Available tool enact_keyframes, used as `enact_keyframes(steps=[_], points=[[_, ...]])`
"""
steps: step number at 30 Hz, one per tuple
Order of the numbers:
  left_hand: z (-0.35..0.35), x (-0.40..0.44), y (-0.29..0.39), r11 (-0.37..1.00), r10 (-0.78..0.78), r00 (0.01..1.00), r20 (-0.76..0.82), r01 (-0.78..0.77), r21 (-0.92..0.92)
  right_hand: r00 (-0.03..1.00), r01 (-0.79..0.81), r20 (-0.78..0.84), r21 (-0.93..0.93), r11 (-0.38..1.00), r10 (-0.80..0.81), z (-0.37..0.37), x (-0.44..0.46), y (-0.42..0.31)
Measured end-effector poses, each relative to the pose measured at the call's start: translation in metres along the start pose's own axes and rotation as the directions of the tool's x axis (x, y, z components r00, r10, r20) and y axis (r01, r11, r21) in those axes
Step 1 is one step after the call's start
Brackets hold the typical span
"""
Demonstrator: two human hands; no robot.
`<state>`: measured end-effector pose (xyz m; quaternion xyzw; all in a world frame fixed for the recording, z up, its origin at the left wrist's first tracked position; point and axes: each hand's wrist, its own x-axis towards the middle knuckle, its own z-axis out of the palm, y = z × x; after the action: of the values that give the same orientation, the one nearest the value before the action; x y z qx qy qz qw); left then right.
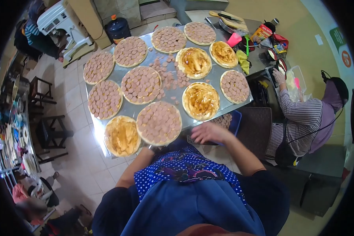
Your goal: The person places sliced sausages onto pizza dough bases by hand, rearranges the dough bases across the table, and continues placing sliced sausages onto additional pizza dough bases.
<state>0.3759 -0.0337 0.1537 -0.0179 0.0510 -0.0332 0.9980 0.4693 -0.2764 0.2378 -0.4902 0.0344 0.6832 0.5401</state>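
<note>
"At six o'clock on the steel table (139, 109), what's going on with that disc-topped round (159, 123)?"

"Pale dough covered in pinkish sliced discs, sitting right at the near edge. It slightly overlaps the brown-glazed round (122, 136) at seven o'clock. The left hand (149, 150) reaches up to its near rim, but it's mostly hidden, so can't tell how far the fingers are open or if they've got a grip on it."

"And the other hand?"

"Right hand (204, 133) is out at five o'clock, just off the table edge, fingers loosely spread, nothing in it that I can see. Nearest stuff is the glazed round (201, 101) at four o'clock, and past the fingers there's a blue bin (235, 122) with more sliced bits, partly under the table."

"Anything mid-table?"

"Yeah, loose discs (168, 77) scattered around the centre, more topped rounds from eight to twelve, and two glazed ones at two o'clock. Over at three o'clock, a co-worker in a striped top (303, 106) has a gloved hand (279, 77) by a clear tub (296, 78), well apart from ours."
</note>
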Motion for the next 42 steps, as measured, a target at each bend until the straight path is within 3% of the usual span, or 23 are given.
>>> enact_keyframes(steps=[2,4,5,7,10,12,14,15,17,18,21,24,25,26,27,28,29,32,34,36,37,40,42], points=[[-0.003,-0.012,0.009,0.999,-0.027,1.0,0.004,0.027,0.018,0.855,0.301,-0.378,-0.196,0.933,-0.355,-0.054,-0.01,-0.03],[-0.004,-0.016,0.019,0.998,-0.049,0.999,-0.001,0.049,0.044,0.518,0.354,-0.697,-0.354,0.866,-0.496,-0.104,-0.019,-0.083],[-0.003,-0.016,0.023,0.997,-0.056,0.998,-0.008,0.057,0.056,0.473,0.444,-0.729,-0.288,0.849,-0.494,-0.145,-0.019,-0.102],[-0.003,-0.019,0.041,0.995,-0.059,0.998,-0.022,0.061,0.083,0.357,0.502,-0.711,-0.402,0.766,-0.606,-0.178,-0.016,-0.135],[-0.001,-0.022,0.066,0.99,-0.06,0.997,-0.039,0.065,0.128,0.42,0.553,-0.719,-0.28,0.784,-0.553,-0.207,0.015,-0.172],[0.001,-0.024,0.078,0.985,-0.069,0.996,-0.052,0.076,0.158,0.029,0.228,-0.721,-0.67,0.707,-0.693,-0.29,0.042,-0.197],[0.001,-0.038,0.093,0.978,-0.073,0.995,-0.067,0.084,0.189,-0.197,-0.246,-0.776,-0.552,0.796,-0.599,-0.267,0.024,-0.228],[0.002,-0.043,0.101,0.975,-0.071,0.995,-0.068,0.084,0.204,-0.193,-0.236,-0.777,-0.555,0.798,-0.598,-0.28,0.031,-0.232],[0.001,-0.059,0.11,0.97,-0.064,0.995,-0.073,0.079,0.228,-0.196,-0.185,-0.926,-0.287,0.94,-0.322,-0.311,0.042,-0.24],[-0.001,-0.06,0.112,0.969,-0.057,0.996,-0.073,0.073,0.237,-0.189,-0.183,-0.926,-0.294,0.938,-0.327,-0.322,0.044,-0.247],[-0.001,-0.076,0.112,0.966,-0.032,0.995,-0.09,0.055,0.253,-0.116,0.219,-0.946,-0.322,0.921,-0.303,-0.345,0.054,-0.254],[0.001,-0.089,0.113,0.965,-0.016,0.994,-0.111,0.044,0.257,-0.039,0.578,-0.956,-0.258,0.774,-0.29,-0.371,0.055,-0.255],[0.0,-0.092,0.113,0.965,-0.012,0.993,-0.115,0.042,0.257,0.013,0.767,-0.944,-0.202,0.609,-0.33,-0.381,0.059,-0.254],[0.0,-0.094,0.111,0.966,-0.008,0.993,-0.117,0.038,0.257,0.018,0.763,-0.943,-0.203,0.614,-0.333,-0.366,0.056,-0.255],[0.0,-0.093,0.112,0.966,-0.003,0.993,-0.12,0.033,0.256,0.166,0.853,-0.963,0.032,0.522,-0.212,-0.341,0.047,-0.256],[0.0,-0.088,0.113,0.967,0.003,0.993,-0.121,0.028,0.255,0.328,0.883,-0.938,0.263,0.389,-0.111,-0.322,0.043,-0.259],[0.0,-0.094,0.111,0.967,0.008,0.992,-0.122,0.023,0.253,0.379,0.883,-0.912,0.307,0.354,-0.157,-0.339,0.05,-0.254],[0.0,-0.098,0.112,0.966,0.01,0.993,-0.115,0.02,0.257,0.395,0.88,-0.852,0.244,0.407,-0.344,-0.34,0.078,-0.254],[0.001,-0.098,0.11,0.964,-0.002,0.994,-0.113,0.032,0.265,0.381,0.867,-0.857,0.201,0.456,-0.346,-0.307,0.08,-0.26],[0.003,-0.104,0.113,0.96,-0.016,0.993,-0.113,0.047,0.275,0.528,0.834,-0.73,0.349,0.428,-0.434,-0.294,0.082,-0.265],[0.003,-0.102,0.112,0.958,-0.022,0.993,-0.114,0.053,0.28,0.581,0.8,-0.642,0.334,0.499,-0.5,-0.286,0.081,-0.273],[0.005,-0.106,0.109,0.955,-0.031,0.992,-0.125,0.066,0.29,0.46,0.885,-0.66,0.294,0.36,-0.594,-0.273,0.08,-0.277],[0.006,-0.106,0.111,0.955,-0.02,0.991,-0.134,0.059,0.292,0.445,0.891,-0.688,0.278,0.359,-0.573,-0.261,0.079,-0.275]])
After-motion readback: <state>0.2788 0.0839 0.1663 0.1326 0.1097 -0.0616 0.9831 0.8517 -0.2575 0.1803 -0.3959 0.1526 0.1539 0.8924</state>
